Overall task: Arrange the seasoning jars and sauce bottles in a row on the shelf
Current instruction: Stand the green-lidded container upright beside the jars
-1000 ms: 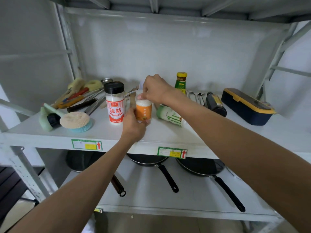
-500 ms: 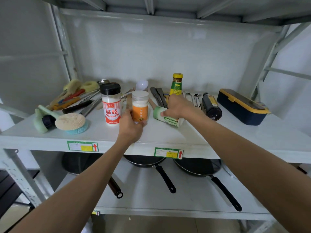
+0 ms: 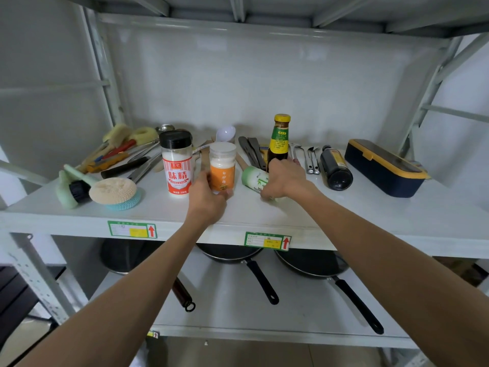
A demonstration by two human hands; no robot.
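On the white shelf [image 3: 344,215] a black-capped jar with a red and white label [image 3: 176,162] stands upright. Right beside it stands an orange-labelled jar with a white lid [image 3: 222,166], and my left hand [image 3: 209,197] grips its lower part. A pale green bottle [image 3: 254,179] lies on its side to the right, with my right hand [image 3: 287,180] closed over it. Behind that hand a brown sauce bottle with a yellow cap [image 3: 279,140] stands upright. A dark sauce bottle [image 3: 335,168] lies on its side further right.
Brushes, a round scrubber [image 3: 113,192] and several utensils crowd the shelf's left and back. Cutlery lies beside the dark bottle. A navy box with yellow trim [image 3: 386,166] sits at the right. Frying pans [image 3: 312,266] rest on the shelf below.
My right hand left the top of the orange jar and came down onto the lying green bottle. My left hand stayed on the orange jar, which now stands by the red-labelled jar.
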